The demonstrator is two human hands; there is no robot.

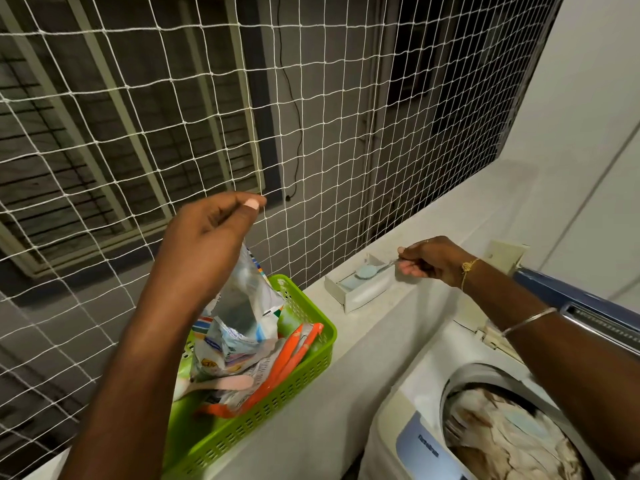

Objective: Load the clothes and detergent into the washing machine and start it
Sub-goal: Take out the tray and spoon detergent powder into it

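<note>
While left hand (204,247) pinches one detergent pouch (242,306), right hand (429,261) grips one spoon (372,270) (probably powder-filled), one drawer (360,289).

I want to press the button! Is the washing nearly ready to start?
Not yet. Clothes are already in the washing machine. The right hand spoons powder into the detergent drawer on the ledge; the left hand holds the detergent packet. Refitting the drawer and starting remain.

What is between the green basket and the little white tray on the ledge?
Nothing: in the head view, only bare ledge separates the green basket from the white tray.
</note>
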